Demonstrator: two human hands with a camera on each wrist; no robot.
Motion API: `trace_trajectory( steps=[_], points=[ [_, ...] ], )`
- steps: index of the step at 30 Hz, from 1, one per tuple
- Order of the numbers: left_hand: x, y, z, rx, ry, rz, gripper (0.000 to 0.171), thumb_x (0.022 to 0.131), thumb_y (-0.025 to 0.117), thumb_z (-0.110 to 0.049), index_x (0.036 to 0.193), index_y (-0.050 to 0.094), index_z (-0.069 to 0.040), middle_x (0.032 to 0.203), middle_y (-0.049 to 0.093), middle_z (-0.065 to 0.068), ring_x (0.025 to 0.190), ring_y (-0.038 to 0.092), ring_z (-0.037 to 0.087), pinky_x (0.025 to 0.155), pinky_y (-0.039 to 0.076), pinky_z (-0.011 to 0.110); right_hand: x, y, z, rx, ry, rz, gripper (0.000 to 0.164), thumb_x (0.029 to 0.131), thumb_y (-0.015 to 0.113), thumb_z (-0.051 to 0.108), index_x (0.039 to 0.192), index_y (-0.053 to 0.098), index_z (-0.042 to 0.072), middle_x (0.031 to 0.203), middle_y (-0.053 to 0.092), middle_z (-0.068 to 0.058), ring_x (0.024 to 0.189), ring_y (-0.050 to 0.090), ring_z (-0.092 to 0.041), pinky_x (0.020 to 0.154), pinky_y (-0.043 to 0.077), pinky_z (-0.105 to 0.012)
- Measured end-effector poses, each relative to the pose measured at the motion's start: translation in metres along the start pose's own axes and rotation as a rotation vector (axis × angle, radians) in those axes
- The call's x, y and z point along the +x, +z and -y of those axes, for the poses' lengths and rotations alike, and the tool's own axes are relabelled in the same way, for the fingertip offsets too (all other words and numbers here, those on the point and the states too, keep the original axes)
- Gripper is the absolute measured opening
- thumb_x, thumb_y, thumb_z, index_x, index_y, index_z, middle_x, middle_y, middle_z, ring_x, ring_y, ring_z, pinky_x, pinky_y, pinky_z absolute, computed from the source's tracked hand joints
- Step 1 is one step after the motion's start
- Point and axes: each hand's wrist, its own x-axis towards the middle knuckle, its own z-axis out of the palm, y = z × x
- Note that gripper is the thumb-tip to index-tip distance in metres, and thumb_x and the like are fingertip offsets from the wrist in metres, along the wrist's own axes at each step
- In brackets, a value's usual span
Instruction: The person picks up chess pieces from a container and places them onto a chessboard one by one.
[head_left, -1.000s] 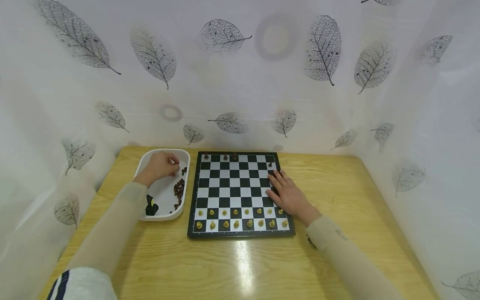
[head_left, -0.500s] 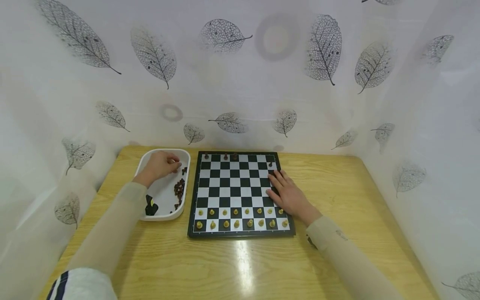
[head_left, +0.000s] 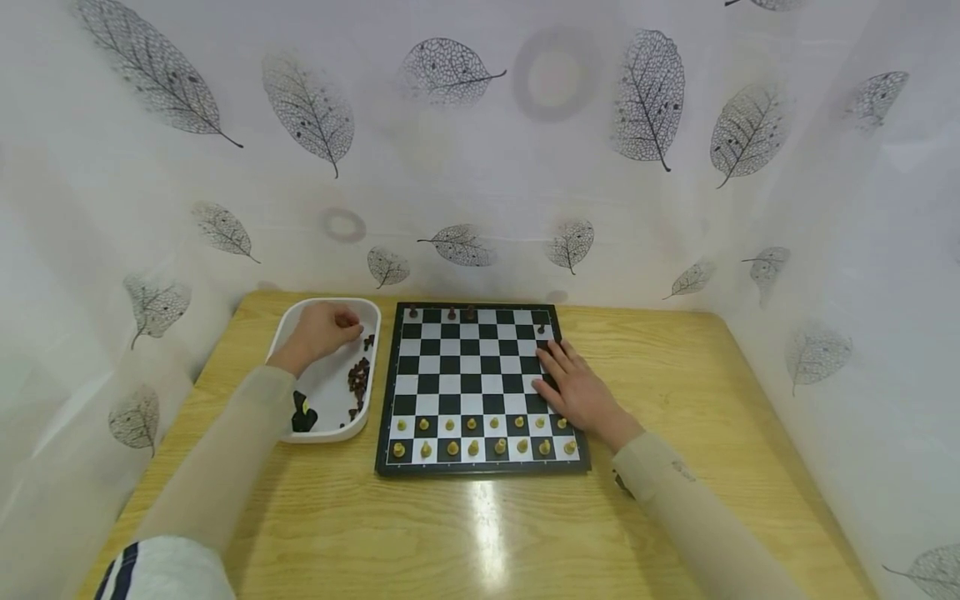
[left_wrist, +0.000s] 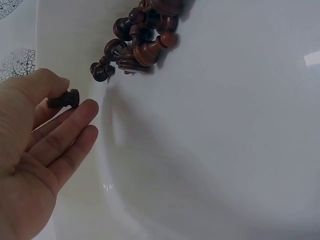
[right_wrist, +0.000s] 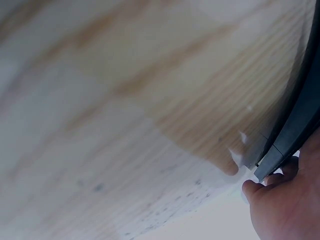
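Over the far end of the white tray [head_left: 322,436], my left hand [head_left: 318,329] pinches a small dark chess piece [left_wrist: 65,98] between thumb and fingers. Its exact kind is partly hidden by the fingers. Close by, a heap of dark brown chess pieces [left_wrist: 145,42] lies along the tray's side. My right hand [head_left: 581,398] rests with its fingers spread on the right edge of the chessboard [head_left: 468,364]. Just beyond those fingertips stands one dark piece [head_left: 541,329]. In the right wrist view, that hand [right_wrist: 287,205] is at the board's dark edge.
Two rows of gold chess pieces [head_left: 472,448] stand on the board's near side. Several dark pieces [head_left: 412,312] are at its far edge. A black object with a yellow mark [head_left: 303,414] lies in the tray. Leaf-printed curtains [head_left: 480,150] surround the wooden table [head_left: 420,533].
My left fingers have drawn slightly up and together over the tray; the wrist has stayed almost in place. The right hand and the pieces on the board have not visibly moved.
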Motion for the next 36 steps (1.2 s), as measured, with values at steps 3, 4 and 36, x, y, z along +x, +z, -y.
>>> trace_trajectory(
  steps=[3, 4, 36],
  points=[
    [-0.001, 0.000, 0.000, -0.005, -0.008, -0.020, 0.029, 0.100, 0.070, -0.024, 0.116, 0.075, 0.000, 0.112, 0.076, 0.020, 0.099, 0.071, 0.032, 0.083, 0.062, 0.043, 0.000, -0.001, 0.000, -0.002, -0.002, -0.003, 0.072, 0.111, 0.038, 0.054, 0.167, 0.029, 0.010, 0.175, 0.021, -0.017, 0.164, 0.013, -0.040, 0.131, 0.022, -0.055],
    [-0.001, -0.001, 0.000, -0.004, -0.010, -0.026, 0.030, 0.100, 0.070, -0.024, 0.118, 0.075, -0.001, 0.113, 0.076, 0.020, 0.100, 0.071, 0.032, 0.084, 0.062, 0.044, 0.000, -0.001, 0.001, -0.002, -0.002, -0.003, 0.072, 0.111, 0.038, 0.054, 0.167, 0.029, 0.010, 0.175, 0.021, -0.017, 0.164, 0.013, -0.040, 0.131, 0.022, -0.055],
    [0.015, -0.009, -0.053, -0.020, 0.143, -0.136, 0.037, 0.103, 0.070, -0.028, 0.128, 0.073, -0.002, 0.121, 0.076, 0.021, 0.103, 0.074, 0.036, 0.084, 0.063, 0.049, -0.001, 0.001, -0.002, -0.013, -0.007, -0.012, 0.073, 0.111, 0.036, 0.057, 0.167, 0.029, 0.011, 0.175, 0.020, -0.016, 0.164, 0.014, -0.039, 0.131, 0.023, -0.054]
  ],
)
